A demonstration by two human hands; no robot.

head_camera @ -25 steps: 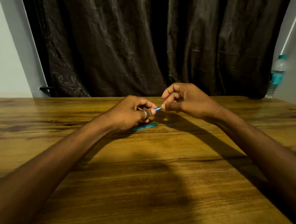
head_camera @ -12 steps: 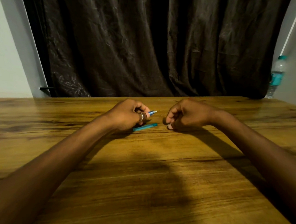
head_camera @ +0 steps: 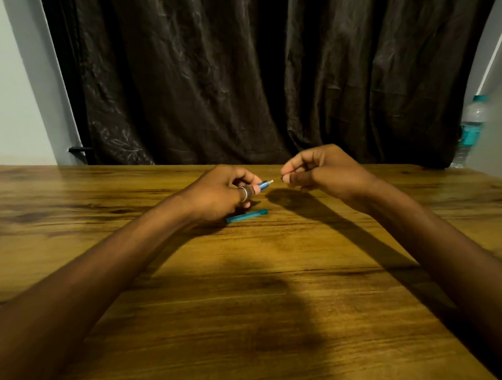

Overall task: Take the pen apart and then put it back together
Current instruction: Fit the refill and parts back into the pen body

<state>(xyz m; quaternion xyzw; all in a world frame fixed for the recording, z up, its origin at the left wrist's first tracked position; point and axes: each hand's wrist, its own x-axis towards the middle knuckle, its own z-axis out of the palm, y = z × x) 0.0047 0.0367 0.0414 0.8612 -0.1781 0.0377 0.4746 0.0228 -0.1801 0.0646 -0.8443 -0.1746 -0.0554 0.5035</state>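
Note:
My left hand is closed around the blue pen barrel, whose short open end pokes out to the right past a ringed finger. My right hand hovers just right of it, thumb and forefinger pinched on a tiny dark pen part that I can barely make out. A small gap separates that part from the barrel's end. The teal pen cap lies flat on the wooden table just below my left hand.
A dark curtain hangs behind the table's far edge. A clear water bottle with a teal label stands at the far right, off the table corner. The table's right edge runs diagonally close to my right forearm.
My right hand pulled away from the barrel, dropped to the table, then rose again and now pinches a small part close to the barrel's end. My left hand stayed nearly still.

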